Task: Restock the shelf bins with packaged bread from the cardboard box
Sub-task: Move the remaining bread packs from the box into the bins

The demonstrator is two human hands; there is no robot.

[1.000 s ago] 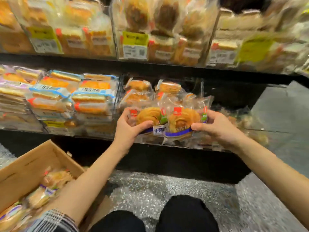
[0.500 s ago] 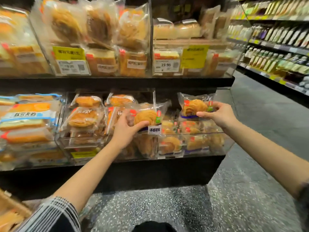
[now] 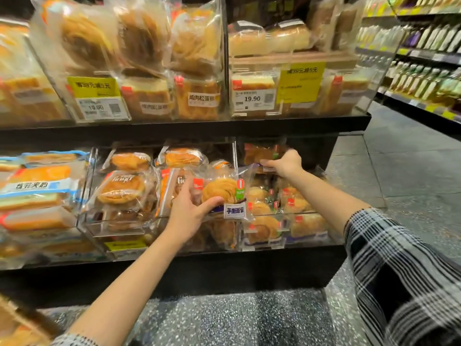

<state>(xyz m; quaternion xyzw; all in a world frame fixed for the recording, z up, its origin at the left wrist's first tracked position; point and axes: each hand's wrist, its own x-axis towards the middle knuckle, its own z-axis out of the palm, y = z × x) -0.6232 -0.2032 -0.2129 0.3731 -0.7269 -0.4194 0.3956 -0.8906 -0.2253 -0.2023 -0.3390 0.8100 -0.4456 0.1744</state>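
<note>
At frame centre, the left hand grips a bread packet before the clear bin; right of centre, the right hand pinches another packet above it. Dropped loosely, that one could slide off the heaped stock.

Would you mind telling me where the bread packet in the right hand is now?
In the head view, the right hand holds its bread packet at the back of the lower shelf's rightmost clear bin, above the packets there.
</note>
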